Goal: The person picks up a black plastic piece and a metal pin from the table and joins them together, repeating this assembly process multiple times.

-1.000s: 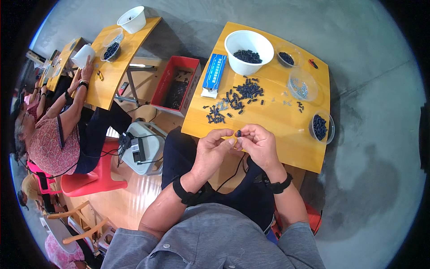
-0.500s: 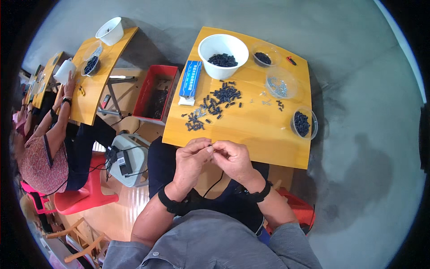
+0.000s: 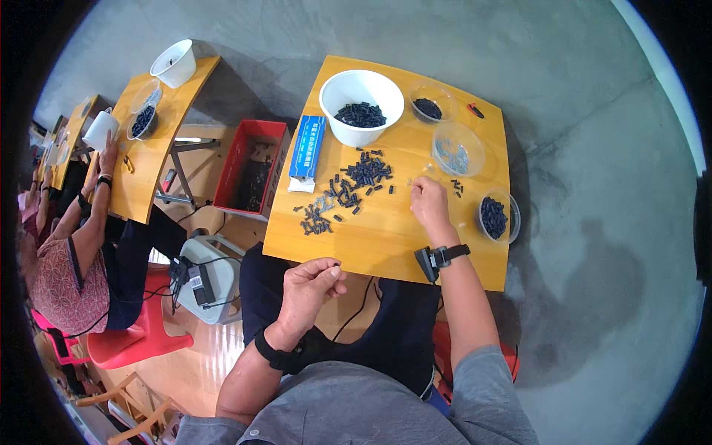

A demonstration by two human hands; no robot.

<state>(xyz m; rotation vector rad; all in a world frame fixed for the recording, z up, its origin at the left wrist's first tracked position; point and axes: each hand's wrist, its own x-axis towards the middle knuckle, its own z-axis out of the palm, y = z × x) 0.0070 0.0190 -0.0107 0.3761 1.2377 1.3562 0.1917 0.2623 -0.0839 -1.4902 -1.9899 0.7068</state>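
Note:
My left hand is just off the table's near edge, its thumb and fingers pinched on a small black part that mostly hides between them. Over the middle right of the table is my right hand, fingers curled together near the tabletop; whatever they hold, if anything, is hidden. Between the hands and the white bowl spreads a pile of small black parts. Smaller dark and silvery pieces lie at its near left side. A clear tub of silvery small parts stands just beyond my right hand.
Two more clear tubs of black parts stand on the right side. A blue box lies left of the bowl, and a red-handled tool at the far right. A red bin is on the floor; a co-worker sits left.
My hands were together at the table's near edge. The right has moved away, forward and right over the table; the left has dropped slightly, still pinching.

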